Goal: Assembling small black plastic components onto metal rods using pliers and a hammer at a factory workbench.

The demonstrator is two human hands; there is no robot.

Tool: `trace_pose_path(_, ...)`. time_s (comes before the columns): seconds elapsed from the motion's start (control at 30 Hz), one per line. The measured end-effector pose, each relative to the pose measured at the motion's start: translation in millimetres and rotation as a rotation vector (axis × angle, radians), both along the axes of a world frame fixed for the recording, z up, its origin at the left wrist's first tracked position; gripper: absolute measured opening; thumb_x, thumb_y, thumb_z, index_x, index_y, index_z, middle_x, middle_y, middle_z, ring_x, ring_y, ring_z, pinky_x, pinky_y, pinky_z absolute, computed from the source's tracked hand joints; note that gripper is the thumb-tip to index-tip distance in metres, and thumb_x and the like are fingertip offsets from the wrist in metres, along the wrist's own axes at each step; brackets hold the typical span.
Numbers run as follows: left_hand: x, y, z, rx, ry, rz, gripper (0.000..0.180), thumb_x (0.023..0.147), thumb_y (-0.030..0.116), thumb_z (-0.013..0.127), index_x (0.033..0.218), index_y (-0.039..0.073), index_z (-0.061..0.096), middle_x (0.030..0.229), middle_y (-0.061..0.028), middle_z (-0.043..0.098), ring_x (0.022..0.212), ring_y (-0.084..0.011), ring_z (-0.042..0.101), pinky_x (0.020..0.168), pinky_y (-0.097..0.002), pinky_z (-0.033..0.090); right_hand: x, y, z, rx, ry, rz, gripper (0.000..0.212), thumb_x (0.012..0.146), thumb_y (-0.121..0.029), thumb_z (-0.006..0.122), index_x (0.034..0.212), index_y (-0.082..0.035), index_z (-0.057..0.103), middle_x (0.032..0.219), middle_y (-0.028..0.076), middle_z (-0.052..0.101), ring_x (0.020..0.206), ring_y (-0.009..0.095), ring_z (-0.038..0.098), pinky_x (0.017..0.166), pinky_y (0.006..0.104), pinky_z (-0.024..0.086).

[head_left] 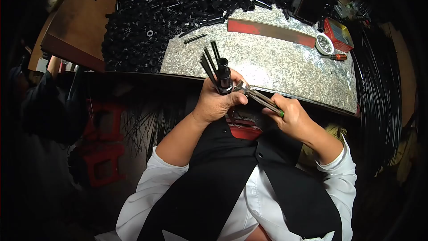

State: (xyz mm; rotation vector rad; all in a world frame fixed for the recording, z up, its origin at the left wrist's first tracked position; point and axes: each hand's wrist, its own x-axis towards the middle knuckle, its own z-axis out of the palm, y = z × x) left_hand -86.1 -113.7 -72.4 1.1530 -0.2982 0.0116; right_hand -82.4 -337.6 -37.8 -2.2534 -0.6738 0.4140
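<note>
Just off the table's near edge, my left hand (212, 103) is closed around a black tubular part (224, 76) with a round open end pointing up. Several thin black ribs (207, 66) fan out from the same grip, to the left of the tube. My right hand (292, 115) is wrapped round the handles of metal pliers (262, 98), with a bit of green at the handle end. The pliers' jaws are at the lower right side of the tube, close to my left thumb. Whether the jaws pinch anything is too small to tell.
A heap of black parts (142, 27) covers the table's far left. A reddish metal bar (269, 32), a white bowl (318, 47) of small bits, a red box (331, 33) and a screwdriver (340, 57) lie on the speckled tabletop (285, 64). Long black rods (376, 93) hang right.
</note>
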Motion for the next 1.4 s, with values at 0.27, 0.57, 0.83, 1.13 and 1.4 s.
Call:
trace_pose_path(0.27, 1, 8, -13, 0.126, -0.039, 0.034, 0.052, 0.073, 0.016, 0.08, 0.109, -0.005, 0.049, 0.061, 0.0033, 0.049, 0.056, -0.0061, 0.05, 0.055, -0.019, 0.041, 33, -36, 14, -0.012, -0.472, -0.155, 0.012, 0.079, 0.007, 0.056, 0.085, -0.002, 0.05, 0.068, 0.017, 0.053, 0.06, 0.032, 0.057, 0.055, 0.0344, 0.043)
trace_pose_path(0.57, -6, 7, -15, 0.122, 0.013, 0.004, 0.062, 0.07, 0.02, 0.082, 0.112, -0.003, 0.044, 0.059, 0.0041, 0.047, 0.053, -0.0058, 0.046, 0.054, -0.0205, 0.039, 148, -109, 41, -0.48, -0.451, -0.532, 0.016, 0.085, -0.017, 0.061, 0.094, -0.004, 0.059, 0.079, 0.021, 0.063, 0.078, 0.038, 0.061, 0.067, 0.0437, 0.045)
trace_pose_path(0.83, -9, -4, -8, 0.023, 0.069, 0.025, 0.062, 0.066, 0.005, 0.083, 0.114, -0.005, 0.045, 0.055, 0.0057, 0.046, 0.049, -0.0029, 0.044, 0.049, -0.0166, 0.035, 190, -117, 17, -0.779, -0.46, -0.406, 0.026, 0.078, -0.015, 0.061, 0.101, -0.003, 0.064, 0.094, 0.023, 0.065, 0.094, 0.037, 0.062, 0.082, 0.0457, 0.049)
trace_pose_path(1.13, -7, -3, -9, -0.001, 0.04, -0.008, 0.063, 0.068, 0.008, 0.082, 0.115, -0.005, 0.042, 0.055, 0.0044, 0.045, 0.051, -0.0049, 0.047, 0.052, -0.0177, 0.039, 176, -110, 30, -0.664, -0.457, -0.463, 0.028, 0.075, -0.017, 0.061, 0.1, -0.006, 0.065, 0.092, 0.019, 0.066, 0.092, 0.034, 0.063, 0.082, 0.0432, 0.049)
trace_pose_path(1.4, -10, -5, -6, -0.01, 0.037, 0.036, 0.057, 0.075, 0.007, 0.077, 0.117, -0.005, 0.041, 0.057, 0.0034, 0.048, 0.053, -0.0053, 0.048, 0.053, -0.0179, 0.04, 174, -110, 24, -0.557, -0.532, -0.582, 0.029, 0.076, -0.015, 0.061, 0.103, -0.008, 0.064, 0.093, 0.02, 0.066, 0.093, 0.036, 0.062, 0.082, 0.0443, 0.048)
